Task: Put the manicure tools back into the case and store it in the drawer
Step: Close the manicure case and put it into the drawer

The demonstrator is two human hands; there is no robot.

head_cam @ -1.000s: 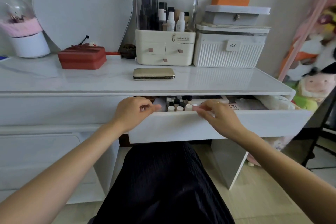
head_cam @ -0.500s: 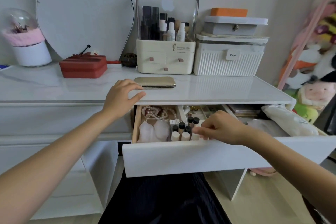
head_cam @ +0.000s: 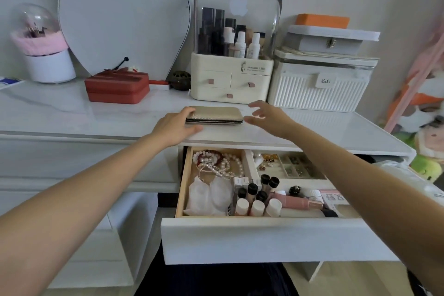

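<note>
A closed gold manicure case (head_cam: 215, 115) lies flat near the front edge of the white tabletop (head_cam: 72, 118). My left hand (head_cam: 174, 126) is at the case's left end, fingers reaching over its top corner and thumb along the table in front. My right hand (head_cam: 268, 116) hovers just right of the case with fingers spread, not touching it. Below, the white drawer (head_cam: 264, 240) stands pulled out wide, showing pearl jewellery, small bottles and a pink tube inside.
Behind the case stand a cream cosmetics organizer (head_cam: 231, 79) and a white ribbed box (head_cam: 319, 89) with a small chest on top. A red box (head_cam: 117, 89) and a pink domed holder (head_cam: 43, 50) sit to the left. Plush toys fill the right edge.
The drawer has come out much further. Both hands left the drawer front and rose to the tabletop, one to each end of the gold case.
</note>
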